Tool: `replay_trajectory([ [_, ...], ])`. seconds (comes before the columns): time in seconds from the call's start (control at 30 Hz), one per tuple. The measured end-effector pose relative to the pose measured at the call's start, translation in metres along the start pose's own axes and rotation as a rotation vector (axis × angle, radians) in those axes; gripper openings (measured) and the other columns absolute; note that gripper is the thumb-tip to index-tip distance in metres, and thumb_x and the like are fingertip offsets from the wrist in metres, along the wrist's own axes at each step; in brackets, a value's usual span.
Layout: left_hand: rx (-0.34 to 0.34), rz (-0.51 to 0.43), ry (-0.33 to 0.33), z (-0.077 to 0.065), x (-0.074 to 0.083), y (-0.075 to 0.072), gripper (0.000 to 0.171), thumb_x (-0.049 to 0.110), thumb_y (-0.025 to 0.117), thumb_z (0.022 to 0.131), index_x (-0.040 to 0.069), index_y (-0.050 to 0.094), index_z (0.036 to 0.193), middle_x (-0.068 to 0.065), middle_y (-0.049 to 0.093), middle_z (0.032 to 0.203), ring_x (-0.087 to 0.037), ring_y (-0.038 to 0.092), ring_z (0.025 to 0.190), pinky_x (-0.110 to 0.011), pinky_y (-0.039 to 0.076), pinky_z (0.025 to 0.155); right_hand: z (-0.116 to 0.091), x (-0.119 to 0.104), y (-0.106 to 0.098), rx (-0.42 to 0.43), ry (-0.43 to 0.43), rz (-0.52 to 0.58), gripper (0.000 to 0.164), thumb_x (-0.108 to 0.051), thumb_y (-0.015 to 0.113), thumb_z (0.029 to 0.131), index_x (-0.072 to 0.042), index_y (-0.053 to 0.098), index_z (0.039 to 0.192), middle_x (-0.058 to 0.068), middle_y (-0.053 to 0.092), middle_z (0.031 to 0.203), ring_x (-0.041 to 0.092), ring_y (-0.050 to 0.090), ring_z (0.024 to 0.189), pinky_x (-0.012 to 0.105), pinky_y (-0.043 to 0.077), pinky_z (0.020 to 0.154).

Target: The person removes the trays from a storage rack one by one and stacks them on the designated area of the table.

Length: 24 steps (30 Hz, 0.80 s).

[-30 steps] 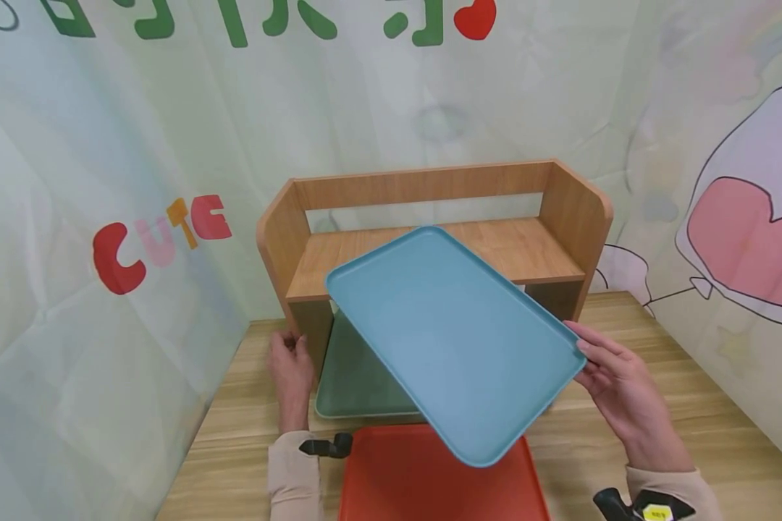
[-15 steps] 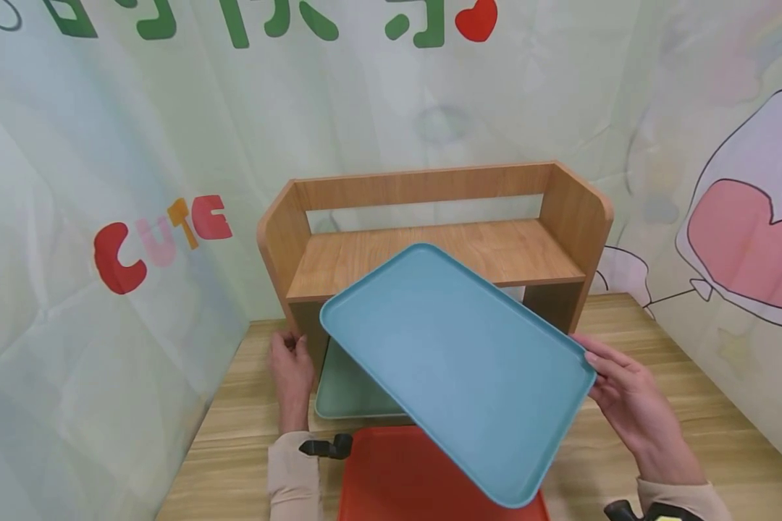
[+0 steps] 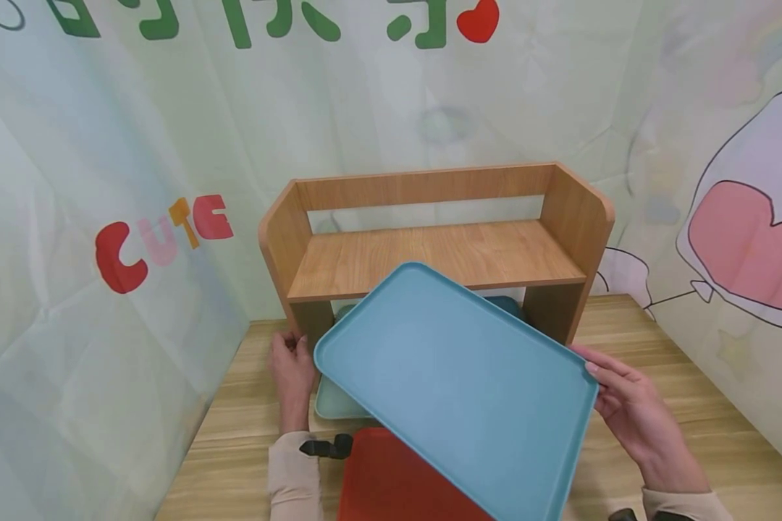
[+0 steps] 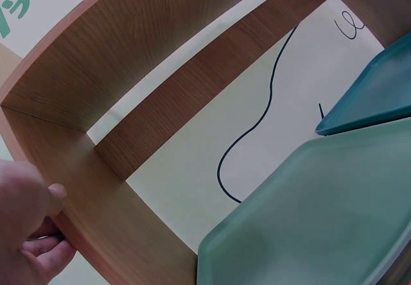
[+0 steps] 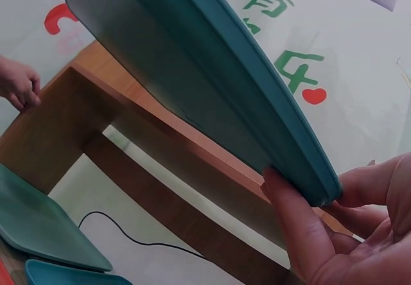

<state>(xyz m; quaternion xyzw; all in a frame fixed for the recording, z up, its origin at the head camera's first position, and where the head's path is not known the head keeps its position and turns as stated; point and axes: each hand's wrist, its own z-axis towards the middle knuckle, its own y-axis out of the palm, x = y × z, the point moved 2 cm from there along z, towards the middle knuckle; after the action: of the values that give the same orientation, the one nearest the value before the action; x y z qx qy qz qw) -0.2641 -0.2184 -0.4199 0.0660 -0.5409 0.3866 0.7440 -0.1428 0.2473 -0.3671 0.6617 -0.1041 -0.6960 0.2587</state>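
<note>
A light-blue rectangular tray (image 3: 456,391) hangs tilted in the air, its right corner pinched between thumb and fingers of my right hand (image 3: 645,420). The right wrist view shows the thumb on one face of the tray (image 5: 212,86) and fingers on the other. My left hand (image 3: 291,373) grips the front edge of the left side panel of a wooden desktop shelf (image 3: 430,253); in the left wrist view the thumb lies against the panel's inner face. Beneath the shelf are a pale green tray (image 4: 308,214) and a teal tray (image 4: 372,92), both partly hidden by the blue one in the head view.
A red tray (image 3: 384,485) lies on the wood-grain table (image 3: 228,434) in front of the shelf, partly covered by the blue tray. A printed cloth backdrop (image 3: 169,130) surrounds the table at the back and sides. Behind the shelf, a dark curved line (image 4: 270,92) marks it.
The blue tray has come down and nearer, covering more of the green and red trays and baring more of the shelf board. My right hand moved down and slightly right; my left hand stayed put.
</note>
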Motion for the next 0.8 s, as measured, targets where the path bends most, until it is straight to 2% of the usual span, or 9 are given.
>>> replay_trajectory([
  [0.5,-0.029,-0.002,-0.037,-0.002,-0.001,0.000,0.019,0.007,0.050,0.097,-0.007,0.047,0.109,-0.025,0.053,0.110,-0.037,0.054,0.103,-0.048,0.048,0.088,-0.005,0.007,-0.007,-0.023,0.026,-0.053,0.037,-0.005,0.037,0.102,-0.016,0.068,0.119,0.000,0.072,0.108,0.011,0.071,0.090,0.025,0.056,0.076],
  [0.8,0.032,-0.005,0.032,-0.001,0.000,0.000,0.017,0.005,0.054,0.094,-0.009,0.049,0.103,-0.027,0.055,0.101,-0.039,0.055,0.094,-0.047,0.045,0.082,-0.008,0.010,-0.012,-0.042,0.029,-0.085,0.038,-0.004,0.036,0.102,-0.016,0.069,0.118,-0.002,0.072,0.111,0.011,0.070,0.091,0.025,0.056,0.077],
])
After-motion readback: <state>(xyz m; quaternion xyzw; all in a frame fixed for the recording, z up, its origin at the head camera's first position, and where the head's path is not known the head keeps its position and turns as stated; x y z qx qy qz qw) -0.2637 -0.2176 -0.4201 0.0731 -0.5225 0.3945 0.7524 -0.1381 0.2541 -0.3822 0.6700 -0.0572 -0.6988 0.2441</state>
